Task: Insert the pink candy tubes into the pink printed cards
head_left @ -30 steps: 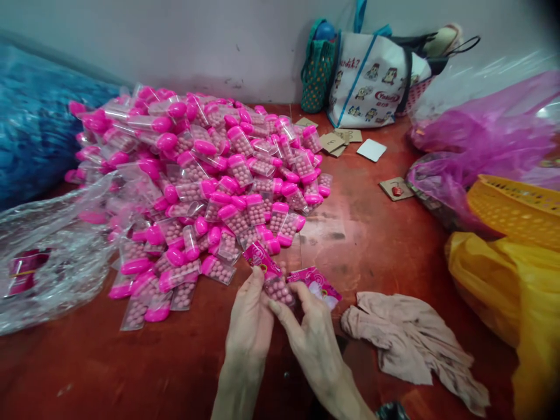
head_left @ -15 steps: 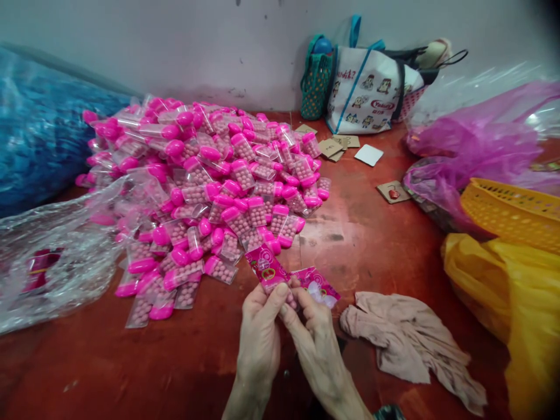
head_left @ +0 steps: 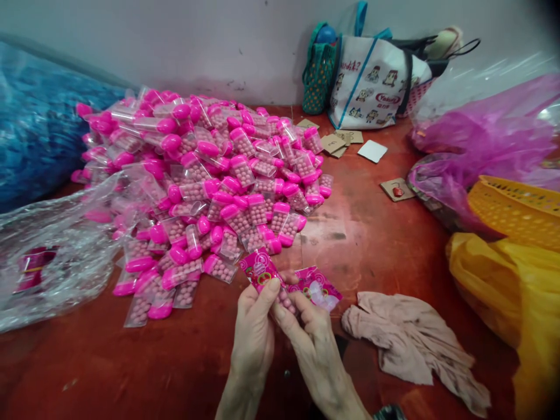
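Close together at the front middle, my left hand (head_left: 254, 318) and my right hand (head_left: 312, 335) are both closed on one small clear candy box (head_left: 286, 301) filled with pink balls. A printed magenta label (head_left: 259, 265) covers its upper end, pinched under my left thumb. My right thumb and fingers grip the lower end, where the balls show. Just behind my right hand lie more printed magenta labels (head_left: 308, 279) with pale translucent pieces (head_left: 324, 298) on top. A big heap of pink-capped candy boxes (head_left: 236, 169) rises beyond my hands to the left.
Clear plastic sheeting (head_left: 83, 233) and a bag of blue pieces (head_left: 48, 128) flank the heap. To the right lie a crumpled cloth (head_left: 402, 332), a yellow bag (head_left: 485, 280), a yellow basket (head_left: 516, 213) and a purple bag (head_left: 485, 131). Cardboard pieces (head_left: 333, 144) and a tote bag (head_left: 367, 81) are behind.
The camera view has shifted slightly. My hands have moved a little left with the candy box, and more of its pink balls now show between them.
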### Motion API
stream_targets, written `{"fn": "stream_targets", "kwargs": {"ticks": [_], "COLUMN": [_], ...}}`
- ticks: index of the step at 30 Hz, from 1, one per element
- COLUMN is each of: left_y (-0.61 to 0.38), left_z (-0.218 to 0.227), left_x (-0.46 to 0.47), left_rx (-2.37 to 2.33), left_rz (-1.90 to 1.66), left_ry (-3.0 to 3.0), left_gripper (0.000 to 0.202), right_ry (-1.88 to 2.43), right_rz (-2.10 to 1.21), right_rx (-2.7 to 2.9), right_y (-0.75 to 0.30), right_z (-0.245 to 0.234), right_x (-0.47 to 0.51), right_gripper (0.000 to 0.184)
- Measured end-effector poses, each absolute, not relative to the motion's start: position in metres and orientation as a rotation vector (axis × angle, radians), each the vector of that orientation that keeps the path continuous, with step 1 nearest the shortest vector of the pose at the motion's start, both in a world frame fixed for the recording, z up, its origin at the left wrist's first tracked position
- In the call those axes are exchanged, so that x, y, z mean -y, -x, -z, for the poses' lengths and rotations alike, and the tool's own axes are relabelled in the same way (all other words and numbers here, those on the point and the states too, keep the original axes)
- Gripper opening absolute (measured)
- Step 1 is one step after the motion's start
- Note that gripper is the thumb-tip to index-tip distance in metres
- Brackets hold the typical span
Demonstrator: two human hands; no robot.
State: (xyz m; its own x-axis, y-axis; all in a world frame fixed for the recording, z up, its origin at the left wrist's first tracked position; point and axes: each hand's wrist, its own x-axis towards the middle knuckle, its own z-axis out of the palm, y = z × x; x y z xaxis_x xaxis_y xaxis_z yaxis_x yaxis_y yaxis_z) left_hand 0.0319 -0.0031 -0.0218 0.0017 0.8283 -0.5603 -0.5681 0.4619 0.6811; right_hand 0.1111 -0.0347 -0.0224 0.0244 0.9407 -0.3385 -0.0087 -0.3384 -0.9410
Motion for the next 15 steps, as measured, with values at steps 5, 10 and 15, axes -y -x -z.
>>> {"fn": "stream_targets", "kwargs": {"ticks": [5,10,15], "left_y": [-0.034,-0.031,-0.024], "left_z": [0.025,0.023,0.023], "left_x": [0.013,0.012,0.006], "left_rx": [-1.097,-1.032,-1.025], "left_rz": [-1.093,-1.071,-1.045], "left_ry": [-0.268,-0.263,-0.301], "left_gripper": [0.014,0.017,0.024], "right_ry": [1.435,1.362,1.206], "right_rz": [-1.409,-1.44,-1.644], "right_rx": [0.96,0.907,0.783], "right_y": [-0.109,-0.113,-0.115], "right_z": [0.03,0.031,0.026], "right_x": [0.036,0.031,0.027], "right_gripper": [0.02,0.019,0.006]}}
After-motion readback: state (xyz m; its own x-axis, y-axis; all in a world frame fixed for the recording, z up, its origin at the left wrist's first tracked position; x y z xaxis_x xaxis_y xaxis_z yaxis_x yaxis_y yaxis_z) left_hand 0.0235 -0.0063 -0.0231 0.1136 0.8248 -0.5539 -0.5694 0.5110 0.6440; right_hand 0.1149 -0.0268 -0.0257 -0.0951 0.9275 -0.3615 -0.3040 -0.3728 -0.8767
